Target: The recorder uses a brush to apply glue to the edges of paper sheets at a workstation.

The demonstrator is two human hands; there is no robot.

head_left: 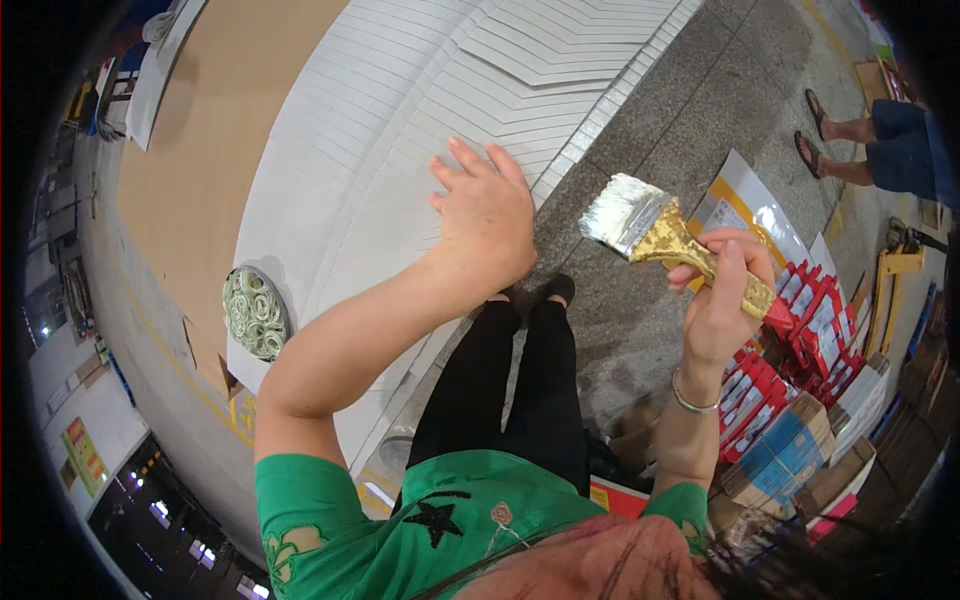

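Observation:
My right hand (728, 295) grips a wide flat paintbrush (668, 235) by its yellow, paint-spattered handle, whose end is red. Thick white paste coats its bristles, which point up and left, off the edge of the work table. My left hand (487, 212) rests with fingers spread on overlapping white card sheets (500, 110), fanned out in rows of narrow strips. Whether it presses on one sheet or several, I cannot tell. To the left of my left forearm, a round container (257, 312) filled with rolled pale green strips sits on the white surface.
A brown board (215, 120) lies beyond the sheets at left. On the floor at right are stacked red-and-white packages (815, 320), a blue-and-tan bundle (780, 450) and a shiny printed sheet (750, 200). Another person's legs in sandals (850, 140) show at upper right.

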